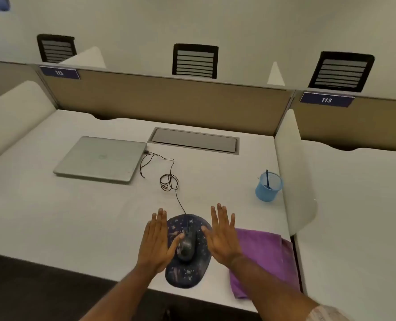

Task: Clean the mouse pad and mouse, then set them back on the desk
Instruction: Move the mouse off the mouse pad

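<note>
Office cubicles fill the view: a tan partition [169, 100] with number plates 112 and 113 backs a white table [76, 216], and black chair backs show beyond it. Close to the table's front edge lies the dark, star-speckled mouse pad [185, 274], and the mouse [187, 246] sits on the middle of it. Its cable [169, 181] runs away across the table, gathers in a loose coil and reaches the right edge of a closed laptop [100, 158]. I judge the mouse can be lifted only as far as that slack allows.

The left hand [156, 242] and right hand [222, 237] are both spread flat, palms down, fingers straight and holding nothing, one on each side of the mouse. That flanking pose reads as the start of a reach, with no cleaning yet in hand. The left thumb overlaps the mouse's left flank, though from this angle I cannot tell whether it touches or hovers above.

A purple cloth [259, 249] lies just beside the pad on the right, partly hidden by the right forearm. It seems put there so that the right hand can take it up for wiping. A blue cup [268, 188] with a thin blue stick in it stands well apart at the right rear, by the side divider, likely out of the way of the work.
</note>
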### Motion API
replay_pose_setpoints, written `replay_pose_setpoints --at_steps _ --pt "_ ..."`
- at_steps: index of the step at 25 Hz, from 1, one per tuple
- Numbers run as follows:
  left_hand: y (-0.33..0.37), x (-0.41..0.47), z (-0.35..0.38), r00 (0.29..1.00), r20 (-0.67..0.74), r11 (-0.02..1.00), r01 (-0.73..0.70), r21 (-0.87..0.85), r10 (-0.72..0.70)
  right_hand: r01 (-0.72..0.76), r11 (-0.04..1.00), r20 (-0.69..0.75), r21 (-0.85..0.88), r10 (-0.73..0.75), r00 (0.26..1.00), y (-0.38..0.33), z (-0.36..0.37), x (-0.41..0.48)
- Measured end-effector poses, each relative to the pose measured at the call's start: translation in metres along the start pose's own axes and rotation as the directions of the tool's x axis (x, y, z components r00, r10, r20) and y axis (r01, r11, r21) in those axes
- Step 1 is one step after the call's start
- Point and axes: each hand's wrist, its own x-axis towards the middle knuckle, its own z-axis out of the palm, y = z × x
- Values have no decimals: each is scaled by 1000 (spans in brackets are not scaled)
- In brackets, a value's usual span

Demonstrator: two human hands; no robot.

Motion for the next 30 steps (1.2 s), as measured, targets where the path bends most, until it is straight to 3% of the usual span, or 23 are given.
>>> replay_pose_setpoints --at_steps 12,21,26,30 --pt "-19 -54 36 982 173 994 92 -52 -81 -95 979 139 179 70 988 8 57 -50" --pt "-24 -61 50 968 233 993 107 -48 -93 -91 983 167 162 64 984 12 62 -49" --pt "-34 -60 43 970 230 993 93 -70 -75 -188 957 119 219 165 979 -1 53 -44" --pt "-65 -58 29 970 208 991 133 -31 -123 -199 964 -13 179 205 979 -27 40 -34"
